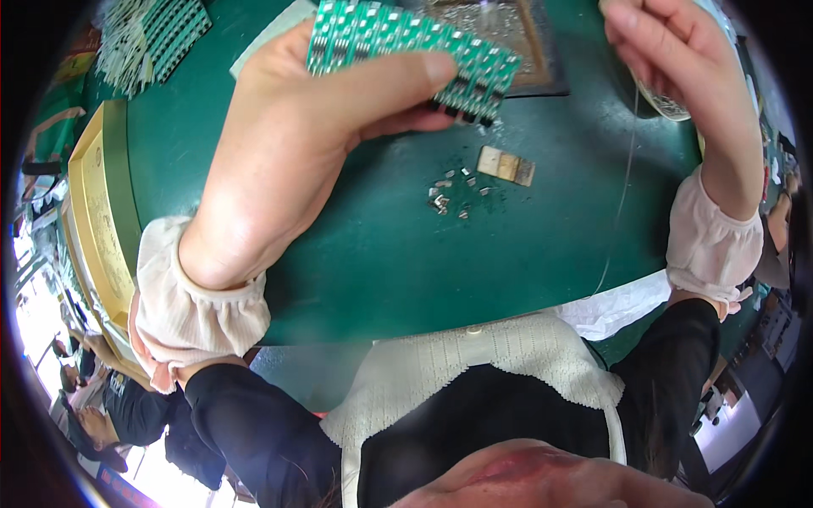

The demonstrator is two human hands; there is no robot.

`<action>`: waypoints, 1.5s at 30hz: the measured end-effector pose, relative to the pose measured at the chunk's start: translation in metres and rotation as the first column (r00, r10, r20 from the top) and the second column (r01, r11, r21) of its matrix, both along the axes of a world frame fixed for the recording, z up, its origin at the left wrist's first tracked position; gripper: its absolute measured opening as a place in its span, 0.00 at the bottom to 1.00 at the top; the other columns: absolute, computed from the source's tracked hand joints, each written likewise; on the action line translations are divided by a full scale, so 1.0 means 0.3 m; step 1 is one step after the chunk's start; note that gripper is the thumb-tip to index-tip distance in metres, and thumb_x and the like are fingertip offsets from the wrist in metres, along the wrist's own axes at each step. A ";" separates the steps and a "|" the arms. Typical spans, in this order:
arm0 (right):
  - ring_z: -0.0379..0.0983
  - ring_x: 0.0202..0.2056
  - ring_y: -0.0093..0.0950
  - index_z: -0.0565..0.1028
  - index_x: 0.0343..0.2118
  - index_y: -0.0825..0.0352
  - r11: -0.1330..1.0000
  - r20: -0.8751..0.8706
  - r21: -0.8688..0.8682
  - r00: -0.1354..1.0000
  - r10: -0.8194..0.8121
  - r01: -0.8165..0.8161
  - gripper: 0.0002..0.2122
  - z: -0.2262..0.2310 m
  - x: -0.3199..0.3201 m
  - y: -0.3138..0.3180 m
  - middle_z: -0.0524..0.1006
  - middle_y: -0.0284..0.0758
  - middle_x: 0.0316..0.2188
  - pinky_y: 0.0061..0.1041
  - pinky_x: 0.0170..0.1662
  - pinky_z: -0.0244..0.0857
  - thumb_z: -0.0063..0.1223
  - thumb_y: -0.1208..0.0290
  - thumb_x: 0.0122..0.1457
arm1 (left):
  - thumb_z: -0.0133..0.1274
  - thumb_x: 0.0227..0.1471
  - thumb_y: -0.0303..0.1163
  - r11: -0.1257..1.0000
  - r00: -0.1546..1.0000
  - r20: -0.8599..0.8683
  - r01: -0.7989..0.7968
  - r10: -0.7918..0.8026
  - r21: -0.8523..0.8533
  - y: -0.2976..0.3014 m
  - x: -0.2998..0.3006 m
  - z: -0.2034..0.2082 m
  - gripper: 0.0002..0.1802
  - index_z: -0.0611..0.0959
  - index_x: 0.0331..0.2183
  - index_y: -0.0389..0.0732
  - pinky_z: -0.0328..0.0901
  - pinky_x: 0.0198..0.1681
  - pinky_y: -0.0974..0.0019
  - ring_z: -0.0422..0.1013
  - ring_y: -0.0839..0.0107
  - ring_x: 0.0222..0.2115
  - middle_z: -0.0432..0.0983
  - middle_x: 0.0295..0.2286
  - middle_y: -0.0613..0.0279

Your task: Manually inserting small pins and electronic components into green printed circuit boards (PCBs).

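My left hand (288, 127) grips a green circuit board panel (406, 38) between thumb and fingers, held tilted above the table. Rows of small parts cover the panel, with black pieces along its lower right edge. At the upper right, my right hand (677, 42) has its fingers curled together; their tips lie at the frame's top edge, so what they hold cannot be made out. A thin wire (628, 169) runs down from near that hand toward the table's front edge. Below the panel, a small tan block (506, 166) lies beside several tiny metal pieces (440, 201).
The green table (381, 271) carries a dark-framed tray (542, 51) behind the panel and a round dish (669, 106) under my right hand. More green boards (174, 34) lie at the far left. A yellow box (106, 186) stands at the left edge. White sheet (614, 309) hangs at the front.
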State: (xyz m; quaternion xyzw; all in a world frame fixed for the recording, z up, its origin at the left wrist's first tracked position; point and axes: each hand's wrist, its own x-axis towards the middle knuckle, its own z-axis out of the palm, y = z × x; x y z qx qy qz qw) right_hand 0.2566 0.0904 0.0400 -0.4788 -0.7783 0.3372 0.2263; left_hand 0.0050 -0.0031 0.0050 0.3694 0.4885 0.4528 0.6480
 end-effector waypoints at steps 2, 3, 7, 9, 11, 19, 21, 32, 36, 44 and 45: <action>0.72 0.20 0.20 0.75 0.31 0.70 0.966 0.187 0.258 0.979 -0.083 0.033 0.05 0.004 0.032 0.035 0.77 0.33 0.19 0.20 0.23 0.61 0.52 0.76 0.65 | 0.57 0.60 0.26 0.999 0.999 -0.015 0.037 -0.037 -0.014 -0.007 0.010 0.007 0.09 0.82 0.42 0.33 0.76 0.43 0.66 0.80 0.69 0.38 0.83 0.39 0.56; 0.72 0.20 0.20 0.75 0.31 0.70 0.962 0.200 0.269 0.975 -0.097 0.040 0.05 0.007 0.046 0.047 0.77 0.33 0.19 0.20 0.23 0.61 0.52 0.76 0.65 | 0.58 0.59 0.25 0.994 0.994 -0.065 0.081 -0.086 -0.070 -0.008 0.007 0.006 0.08 0.82 0.41 0.33 0.76 0.43 0.66 0.80 0.69 0.38 0.83 0.38 0.57; 0.77 0.29 0.41 0.80 0.29 0.70 0.853 0.573 0.502 0.793 -0.208 -0.140 0.05 -0.015 0.147 0.128 0.80 0.44 0.25 0.35 0.35 0.70 0.57 0.75 0.54 | 0.61 0.56 0.21 0.980 0.971 -0.155 0.166 -0.182 -0.105 -0.028 0.010 0.003 0.05 0.81 0.36 0.35 0.74 0.39 0.70 0.78 0.75 0.32 0.83 0.33 0.60; 0.78 0.33 0.49 0.80 0.31 0.70 0.896 0.660 0.383 0.745 -0.094 -0.226 0.07 -0.023 0.171 0.156 0.80 0.48 0.28 0.41 0.39 0.71 0.58 0.73 0.51 | 0.62 0.54 0.20 0.966 0.929 -0.265 0.241 -0.258 -0.093 -0.027 0.014 0.008 0.04 0.83 0.34 0.35 0.69 0.36 0.75 0.75 0.81 0.29 0.82 0.30 0.65; 0.77 0.33 0.49 0.80 0.30 0.70 0.909 0.690 0.367 0.713 -0.124 -0.197 0.07 -0.020 0.172 0.158 0.80 0.48 0.28 0.41 0.39 0.71 0.58 0.73 0.51 | 0.63 0.53 0.20 0.956 0.906 -0.306 0.280 -0.293 -0.086 -0.028 0.019 0.014 0.05 0.83 0.33 0.35 0.69 0.36 0.75 0.74 0.82 0.29 0.82 0.29 0.66; 0.76 0.32 0.50 0.80 0.29 0.69 0.928 0.798 0.300 0.591 -0.117 -0.221 0.07 -0.045 0.176 0.163 0.79 0.51 0.27 0.43 0.36 0.69 0.56 0.71 0.51 | 0.63 0.53 0.21 0.905 0.796 -0.471 0.426 -0.379 -0.009 -0.060 0.033 0.007 0.07 0.83 0.36 0.32 0.69 0.38 0.73 0.75 0.80 0.32 0.82 0.31 0.62; 0.76 0.30 0.50 0.79 0.28 0.70 0.957 0.834 0.251 0.533 -0.140 -0.143 0.07 -0.025 0.136 0.155 0.78 0.50 0.27 0.43 0.36 0.70 0.56 0.72 0.50 | 0.61 0.54 0.21 0.864 0.843 -0.445 0.440 -0.303 0.244 -0.066 0.036 -0.031 0.07 0.83 0.37 0.31 0.70 0.41 0.69 0.77 0.71 0.35 0.82 0.36 0.55; 0.73 0.27 0.19 0.80 0.31 0.73 0.993 0.209 0.083 0.976 0.066 -0.085 0.06 0.025 0.042 0.007 0.79 0.32 0.23 0.22 0.32 0.67 0.64 0.76 0.54 | 0.62 0.43 0.17 0.468 0.749 -0.661 0.567 0.049 0.678 -0.051 0.045 -0.053 0.18 0.84 0.41 0.30 0.73 0.39 0.64 0.78 0.58 0.38 0.79 0.39 0.47; 0.76 0.28 0.25 0.78 0.31 0.73 0.934 0.399 0.357 0.905 -0.145 -0.008 0.06 0.041 0.077 0.051 0.79 0.36 0.24 0.27 0.34 0.69 0.61 0.77 0.52 | 0.63 0.40 0.17 0.431 0.741 -0.667 0.578 0.077 0.693 -0.051 0.046 -0.060 0.19 0.85 0.40 0.30 0.74 0.37 0.63 0.79 0.57 0.37 0.79 0.38 0.47; 0.76 0.29 0.42 0.73 0.33 0.71 0.935 0.547 0.320 0.835 -0.054 -0.150 0.06 -0.065 0.221 0.210 0.77 0.45 0.25 0.36 0.35 0.67 0.57 0.75 0.55 | 0.64 0.38 0.19 0.416 0.732 -0.676 0.589 0.087 0.692 -0.063 0.057 -0.061 0.19 0.84 0.38 0.30 0.73 0.32 0.62 0.78 0.56 0.32 0.79 0.36 0.50; 0.76 0.28 0.42 0.73 0.32 0.71 0.932 0.569 0.335 0.819 -0.080 -0.141 0.06 -0.061 0.215 0.202 0.77 0.45 0.24 0.37 0.34 0.67 0.57 0.76 0.54 | 0.64 0.37 0.18 0.411 0.732 -0.676 0.593 0.082 0.692 -0.065 0.057 -0.057 0.19 0.84 0.38 0.30 0.72 0.31 0.61 0.78 0.56 0.32 0.79 0.36 0.50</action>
